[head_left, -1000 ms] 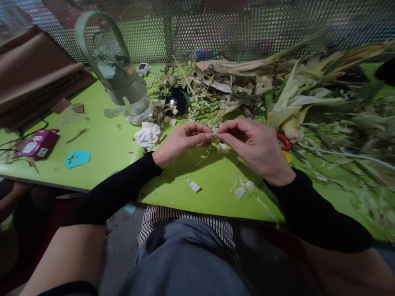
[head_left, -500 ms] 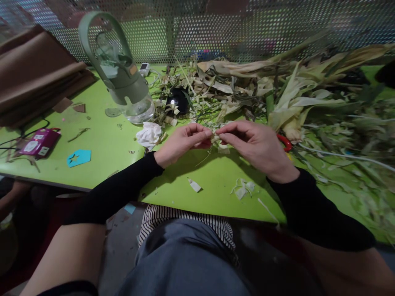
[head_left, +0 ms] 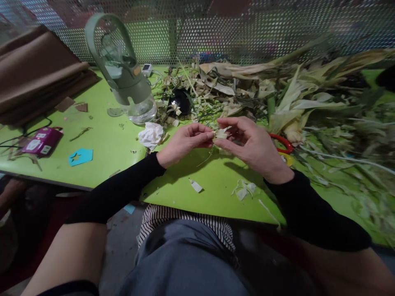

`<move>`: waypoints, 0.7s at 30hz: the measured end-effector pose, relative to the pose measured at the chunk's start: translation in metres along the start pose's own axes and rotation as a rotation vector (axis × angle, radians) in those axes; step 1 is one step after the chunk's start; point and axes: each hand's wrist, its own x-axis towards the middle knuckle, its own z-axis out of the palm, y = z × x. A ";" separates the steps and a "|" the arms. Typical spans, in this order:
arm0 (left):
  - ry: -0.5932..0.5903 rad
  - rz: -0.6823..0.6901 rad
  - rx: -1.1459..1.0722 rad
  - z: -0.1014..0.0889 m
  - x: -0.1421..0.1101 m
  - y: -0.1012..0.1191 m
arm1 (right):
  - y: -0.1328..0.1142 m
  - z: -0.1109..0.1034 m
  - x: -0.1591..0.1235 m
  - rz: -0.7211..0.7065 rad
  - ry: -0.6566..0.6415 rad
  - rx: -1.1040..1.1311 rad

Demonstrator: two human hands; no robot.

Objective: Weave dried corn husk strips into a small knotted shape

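Observation:
Above the green table, my left hand (head_left: 189, 140) is closed in a pinch on a small pale piece of corn husk (head_left: 221, 133). Around the husk's other side is my right hand (head_left: 251, 144), its thumb and index finger spread apart. Whether its other fingers touch the husk, I cannot tell. A thin strand hangs below the left fingertips. By my right wrist lie red-handled scissors (head_left: 283, 143) and a yellow round thing (head_left: 286, 159), both partly covered by the hand. A small husk scrap (head_left: 195, 186) rests on the table nearer to me.
Dried corn husks (head_left: 296, 94) heap along the back and right. A green-lidded water bottle (head_left: 131, 88), crumpled tissue (head_left: 150, 135), black shiny object (head_left: 179, 102), blue star-cut card (head_left: 80, 157) and purple power adapter (head_left: 43, 141) stand or lie leftward. Brown folded material (head_left: 40, 74) fills the far left.
My right thumb and index finger have parted from their pinch, exposing more of the husk piece. The left hand keeps its pinch. The view has shifted slightly.

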 end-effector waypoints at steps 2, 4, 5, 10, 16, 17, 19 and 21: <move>-0.022 -0.023 -0.001 0.000 -0.001 0.002 | 0.000 0.000 0.002 -0.081 -0.066 -0.069; -0.054 -0.061 -0.016 -0.001 -0.001 0.003 | -0.002 0.000 0.003 -0.164 -0.122 -0.104; -0.067 -0.083 -0.028 -0.001 -0.001 0.003 | -0.003 0.001 0.003 -0.186 -0.135 -0.106; -0.065 -0.149 -0.087 -0.004 -0.001 0.004 | -0.005 0.003 0.001 -0.112 -0.075 -0.110; -0.051 -0.136 -0.116 -0.007 -0.003 0.009 | 0.001 0.004 -0.003 -0.022 0.036 -0.034; -0.052 -0.131 -0.109 -0.007 -0.003 0.010 | 0.001 0.003 -0.003 -0.017 0.044 -0.027; -0.054 -0.116 -0.075 -0.008 -0.004 0.012 | 0.000 0.000 -0.002 -0.018 0.047 -0.036; -0.046 -0.062 0.007 -0.007 -0.004 0.013 | -0.002 -0.001 -0.001 -0.051 0.027 -0.088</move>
